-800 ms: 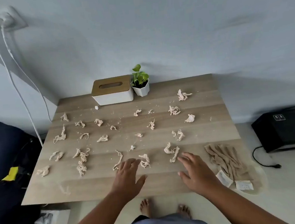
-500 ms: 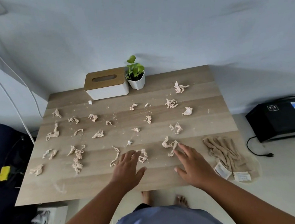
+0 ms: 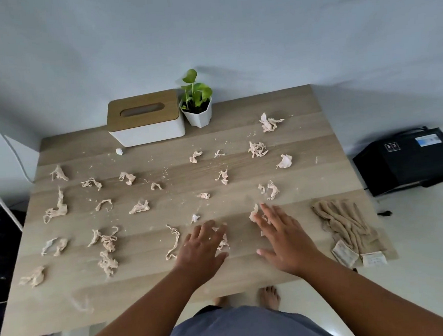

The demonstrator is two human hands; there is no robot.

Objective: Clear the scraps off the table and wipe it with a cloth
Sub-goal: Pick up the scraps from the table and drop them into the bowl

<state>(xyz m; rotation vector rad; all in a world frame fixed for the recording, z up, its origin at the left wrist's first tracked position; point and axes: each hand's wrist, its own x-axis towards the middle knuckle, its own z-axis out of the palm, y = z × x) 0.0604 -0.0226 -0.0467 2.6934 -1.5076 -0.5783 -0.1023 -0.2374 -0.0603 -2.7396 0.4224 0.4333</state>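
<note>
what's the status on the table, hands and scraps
Left hand and right hand open, flat over near scraps. Scraps all over table, none gathered. Cloth untouched at right edge. Nothing blocking.

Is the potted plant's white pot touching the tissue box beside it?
Cannot tell. In the head view the white pot stands right against the right end of the tissue box, with no gap visible between them, but the angle cannot confirm actual contact.
</note>
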